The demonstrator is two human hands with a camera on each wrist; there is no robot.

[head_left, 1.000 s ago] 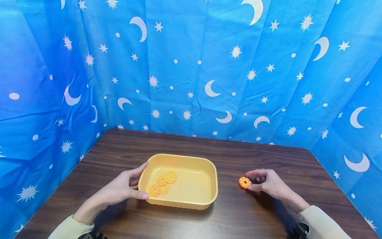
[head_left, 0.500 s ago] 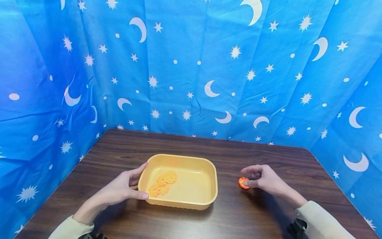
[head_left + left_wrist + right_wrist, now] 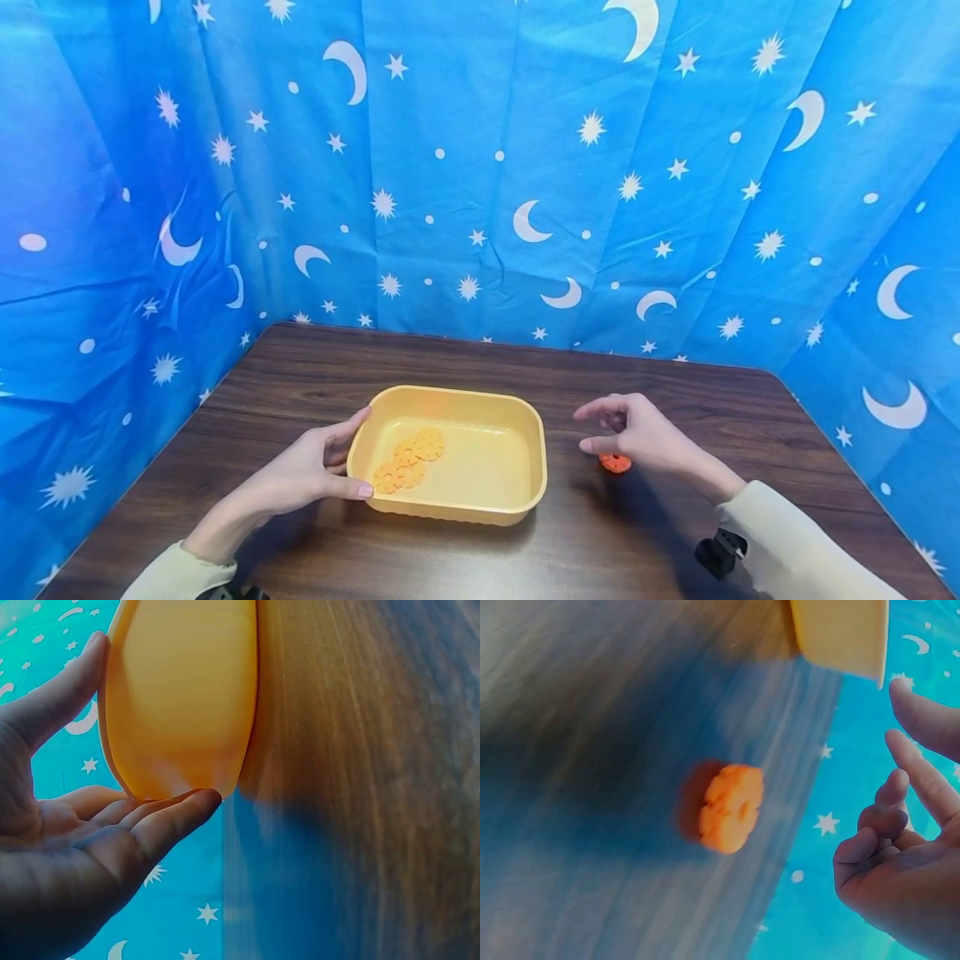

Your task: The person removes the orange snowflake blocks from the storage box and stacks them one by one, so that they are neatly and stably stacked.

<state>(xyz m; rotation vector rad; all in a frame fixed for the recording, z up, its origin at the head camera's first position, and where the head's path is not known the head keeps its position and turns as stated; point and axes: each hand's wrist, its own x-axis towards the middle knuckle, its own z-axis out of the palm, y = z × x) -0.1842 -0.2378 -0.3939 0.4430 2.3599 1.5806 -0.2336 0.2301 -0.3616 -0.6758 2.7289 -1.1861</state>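
My left hand [image 3: 303, 471] grips the left end of a yellow plastic tub [image 3: 487, 510], thumb at the near corner and fingers at the far side. In the left wrist view the same tub [image 3: 180, 690] is seen from outside between thumb and fingers. Several orange notched discs [image 3: 408, 475] lie flat inside it, at the left. On the table right of the tub sits a small stack of orange notched discs [image 3: 733, 810], partly hidden by my right hand in the head view. My right hand [image 3: 637, 429] hovers above this stack, thumb and index apart, holding nothing.
The dark wooden table [image 3: 450, 562] carries the tub near its middle. A blue curtain [image 3: 480, 183] with white moons and stars stands behind and on both sides. A black strap device [image 3: 720, 552] sits at the right wrist.
My right hand has let go of the orange disc stack and moved up and left, past it toward the tub. The stack stays in place. Left hand and tub have not moved.
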